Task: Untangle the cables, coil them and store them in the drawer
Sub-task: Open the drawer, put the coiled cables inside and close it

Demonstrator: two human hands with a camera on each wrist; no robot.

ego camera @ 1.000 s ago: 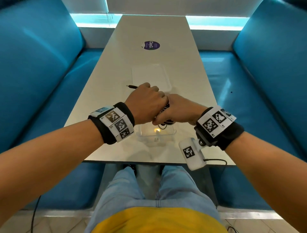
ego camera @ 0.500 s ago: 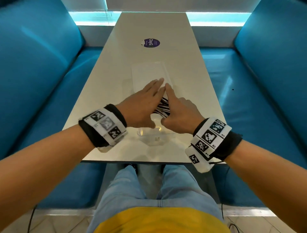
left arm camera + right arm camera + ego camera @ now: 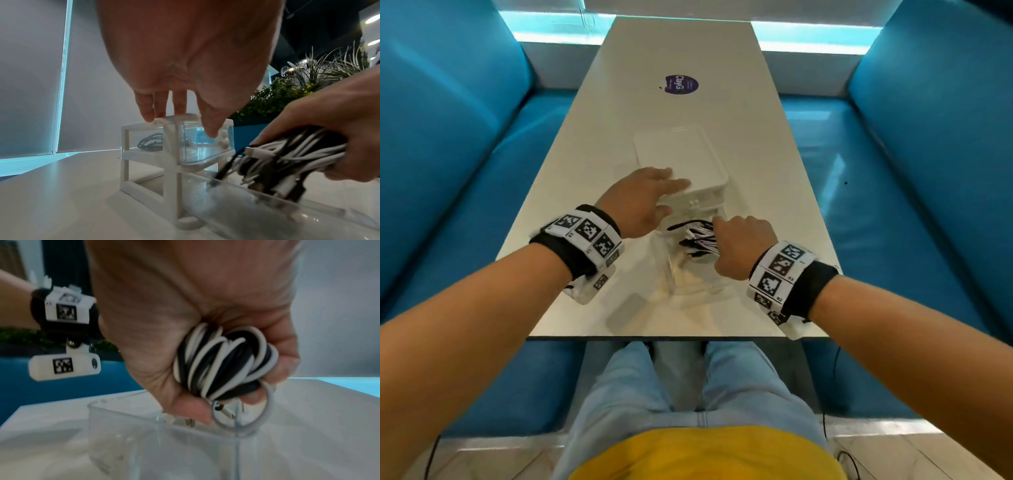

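Table [image 3: 619, 137], pale, between blue benches [image 3: 448, 171]. White drawer unit [image 3: 681, 157] stands mid-table; its clear lower drawer [image 3: 688, 277] is pulled out toward the person. Upper drawer [image 3: 205, 146] is closed, a dark coil visible inside. Left hand [image 3: 640, 202] rests on the unit's top, fingers straight. Right hand [image 3: 743, 246] grips the black-and-white cable bundle [image 3: 222, 360], fingers clenched round it, just above the open drawer.

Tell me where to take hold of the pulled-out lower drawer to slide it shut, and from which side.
Take the lower drawer by its clear front wall, coming from the near side, towards the person. It sticks out of the white organizer that way, and the left hand already steadies the top. The right hand holds the cable bundle above it.
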